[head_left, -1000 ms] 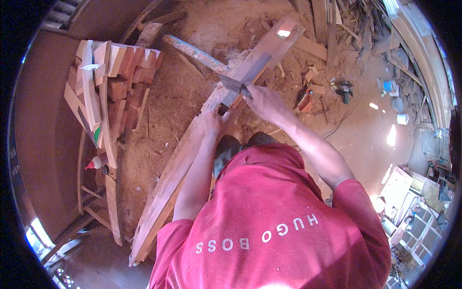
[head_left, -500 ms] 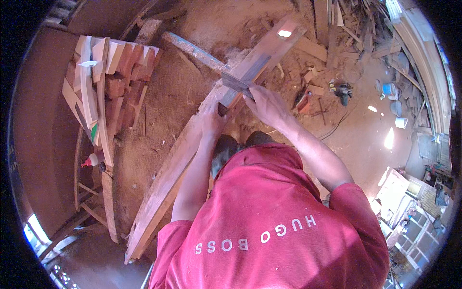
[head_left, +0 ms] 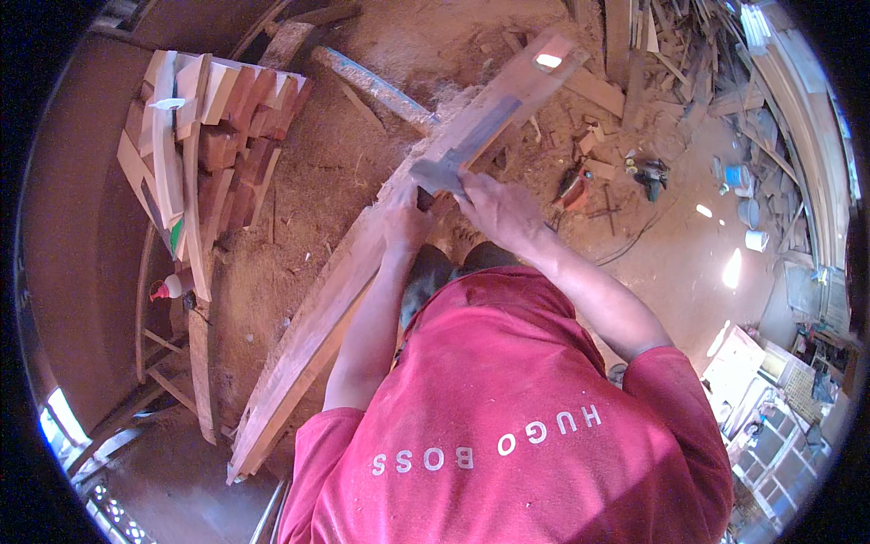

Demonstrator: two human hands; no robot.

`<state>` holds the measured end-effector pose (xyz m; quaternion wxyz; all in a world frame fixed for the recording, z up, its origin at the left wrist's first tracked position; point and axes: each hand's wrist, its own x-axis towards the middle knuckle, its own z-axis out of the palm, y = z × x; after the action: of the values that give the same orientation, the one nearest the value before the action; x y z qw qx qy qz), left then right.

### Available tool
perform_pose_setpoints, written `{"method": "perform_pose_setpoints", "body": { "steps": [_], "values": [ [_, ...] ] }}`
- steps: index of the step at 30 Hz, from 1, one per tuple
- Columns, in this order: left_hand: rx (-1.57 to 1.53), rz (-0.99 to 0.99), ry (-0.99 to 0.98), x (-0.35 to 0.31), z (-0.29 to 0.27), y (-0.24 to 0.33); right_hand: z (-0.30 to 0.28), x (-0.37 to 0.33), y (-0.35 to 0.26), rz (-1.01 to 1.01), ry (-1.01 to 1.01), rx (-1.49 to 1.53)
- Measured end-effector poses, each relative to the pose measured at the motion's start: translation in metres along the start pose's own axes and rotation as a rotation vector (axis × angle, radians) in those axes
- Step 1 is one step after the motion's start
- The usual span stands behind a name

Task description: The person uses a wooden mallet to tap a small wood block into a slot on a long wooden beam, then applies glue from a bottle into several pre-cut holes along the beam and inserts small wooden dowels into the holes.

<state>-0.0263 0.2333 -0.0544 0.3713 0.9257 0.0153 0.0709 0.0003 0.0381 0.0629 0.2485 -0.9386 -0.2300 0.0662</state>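
A long reddish wooden beam (head_left: pixel 313 331) lies diagonally in front of me, with a bright rectangular hole at its far end. My right hand (head_left: pixel 498 213) is closed around a flat grey tool (head_left: pixel 437 176), too blurred to name its kind. Its broad end sits over the beam, right beside my left hand (head_left: pixel 405 223). That left hand is closed at the beam's near edge, around something short and dark (head_left: pixel 423 198) that is mostly hidden. Wood shavings line the beam's far side.
At left stands a stack of cut wood pieces (head_left: pixel 217 145), with a red-capped bottle (head_left: pixel 168 288) below. A bluish bar (head_left: pixel 376 89) meets the beam from behind. Power tools (head_left: pixel 574 189), a cable, offcuts and buckets (head_left: pixel 748 213) lie right; timber (head_left: pixel 625 54) leans beyond.
The grey tool has come down and left with my right hand, closer to my left hand. My left hand stays at nearly the same spot on the beam. The whole view has shifted slightly.
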Motion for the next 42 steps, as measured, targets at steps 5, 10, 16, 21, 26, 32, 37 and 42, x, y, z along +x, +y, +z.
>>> {"method": "perform_pose_setpoints", "body": {
  "steps": [5, 10, 16, 21, 26, 32, 37, 42],
  "values": [
    [0.024, 0.019, -0.014, -0.006, 0.012, -0.019, 0.013, 0.008, 0.014, 0.008, -0.161, -0.135],
    [-0.035, 0.015, 0.000, 0.001, 0.003, 0.002, 0.017, -0.004, 0.010, -0.014, -0.016, -0.029],
    [-0.047, 0.038, 0.008, -0.006, 0.017, -0.036, 0.016, 0.001, 0.014, -0.015, -0.118, -0.057],
    [0.049, 0.117, 0.023, -0.002, 0.007, -0.011, 0.013, -0.007, 0.016, 0.031, 0.035, 0.067],
    [0.121, 0.049, -0.029, -0.005, 0.006, -0.015, 0.001, 0.019, 0.035, 0.082, -0.114, 0.084],
    [0.026, -0.114, -0.122, -0.003, -0.004, -0.006, -0.004, -0.001, 0.045, 0.234, 0.110, 0.284],
    [-0.089, -0.133, -0.227, 0.019, -0.028, 0.019, 0.009, -0.030, 0.046, 0.581, 0.123, 0.770],
    [-0.100, 0.081, -0.273, 0.036, -0.003, -0.011, 0.042, -0.053, 0.039, 0.929, 0.161, 1.199]
  ]
}}
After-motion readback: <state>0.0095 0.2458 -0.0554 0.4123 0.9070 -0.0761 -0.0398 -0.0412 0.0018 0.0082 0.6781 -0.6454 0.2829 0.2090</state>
